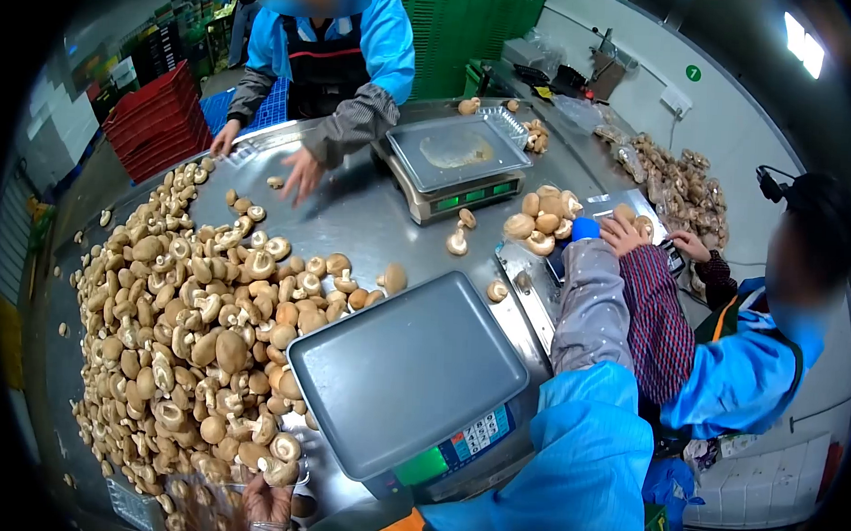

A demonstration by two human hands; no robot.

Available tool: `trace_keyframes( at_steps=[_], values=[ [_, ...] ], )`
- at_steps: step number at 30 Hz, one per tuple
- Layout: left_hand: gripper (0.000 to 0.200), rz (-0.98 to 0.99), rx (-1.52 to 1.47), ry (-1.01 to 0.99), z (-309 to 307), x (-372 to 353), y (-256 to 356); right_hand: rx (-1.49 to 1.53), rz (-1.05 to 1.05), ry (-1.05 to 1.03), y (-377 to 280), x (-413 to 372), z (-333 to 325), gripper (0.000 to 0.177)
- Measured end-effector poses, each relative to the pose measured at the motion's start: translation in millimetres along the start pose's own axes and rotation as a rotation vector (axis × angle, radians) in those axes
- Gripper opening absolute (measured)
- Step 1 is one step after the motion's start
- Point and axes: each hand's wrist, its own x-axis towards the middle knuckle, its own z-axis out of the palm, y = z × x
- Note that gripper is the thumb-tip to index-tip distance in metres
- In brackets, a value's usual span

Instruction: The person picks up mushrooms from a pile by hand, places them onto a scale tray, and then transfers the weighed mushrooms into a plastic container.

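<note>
At the bottom edge, my left hand (265,501) is curled against a pale-stemmed mushroom (280,470) at the near side of a large mushroom heap (186,321). Blur and the frame edge hide part of this hand. My right arm, in a grey dotted sleeve, reaches across to the right-hand scale. Something blue (587,228) shows at its end, and my right hand's fingers cannot be made out. Several mushrooms (542,214) lie just beyond it. In front of me stands a scale with a bare grey tray (406,374) and a lit green display.
Across the steel table (333,205), a co-worker's hand (303,175) hovers over it. Another scale (459,158) stands there. At right, a second co-worker's hand (626,234) is close to my arm. Bagged mushrooms (681,186) line the wall. A clear plastic tray (135,509) lies bottom left.
</note>
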Motion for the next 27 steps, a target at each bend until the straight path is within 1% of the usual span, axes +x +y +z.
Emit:
trace_keyframes(
  at_steps=[4, 7, 10, 11, 13, 15, 16, 17, 18, 19, 20, 21, 22, 23, 24, 25, 27],
  values=[
    [0.044, 0.052, 0.061, -0.076, 32, -13, -2, 0.011, 0.051, 0.049, 7, 6, 0, 0.033],
    [0.044, 0.007, -0.043, -0.035, 28, -11, -2, 0.012, 0.082, 0.080, 11, 7, -2, 0.032],
    [0.053, -0.111, -0.149, 0.036, 41, -9, 3, 0.025, 0.105, 0.114, 17, 2, -9, 0.031],
    [0.043, -0.037, 0.014, -0.021, 48, -11, -1, 0.030, 0.107, 0.126, 18, 0, -13, 0.031],
    [0.046, -0.045, 0.024, -0.099, 55, -6, -3, 0.019, 0.091, 0.148, 16, -9, -25, 0.030],
    [0.050, -0.051, 0.027, -0.218, 74, -6, -5, -0.054, 0.006, 0.128, 2, -30, -59, 0.024],
    [0.051, -0.047, 0.045, -0.218, 78, -2, -10, 0.443, 0.186, 0.356, -17, -45, -58, 0.031],
    [0.052, -0.141, 0.053, -0.196, 80, 7, -13, 0.952, 0.239, 0.688, -38, -63, -63, 0.040],
    [0.051, -0.126, 0.074, -0.220, 84, 10, -21, 1.303, -0.058, 0.670, -57, -94, -63, 0.042],
    [0.057, -0.196, 0.002, -0.197, 88, 19, -28, 1.629, -0.150, 0.384, -82, -146, -77, 0.034],
    [0.061, -0.188, 0.103, -0.227, 110, 14, -30, 1.666, -0.222, 0.110, -110, -220, -113, 0.043],
    [0.066, -0.193, 0.101, -0.190, 124, 16, -37, 1.709, -0.248, -0.197, -127, -268, -110, 0.045],
    [0.065, -0.218, 0.090, -0.191, 142, 13, -41, 1.723, -0.270, -0.506, -138, -304, -106, 0.046],
    [0.065, -0.242, -0.030, -0.276, 139, 23, -55, 1.747, -0.213, -0.691, -149, -333, -108, 0.048],
    [0.065, -0.239, -0.077, -0.321, 142, 28, -65, 1.760, -0.146, -0.870, -155, -352, -109, 0.049],
    [0.067, -0.264, -0.089, -0.335, 146, 30, -73, 1.810, -0.138, -0.946, -157, -361, -105, 0.050],
    [0.070, -0.275, -0.027, -0.266, 163, 21, -79, 1.907, -0.117, -1.080, -160, -371, -91, 0.050]
  ],
)
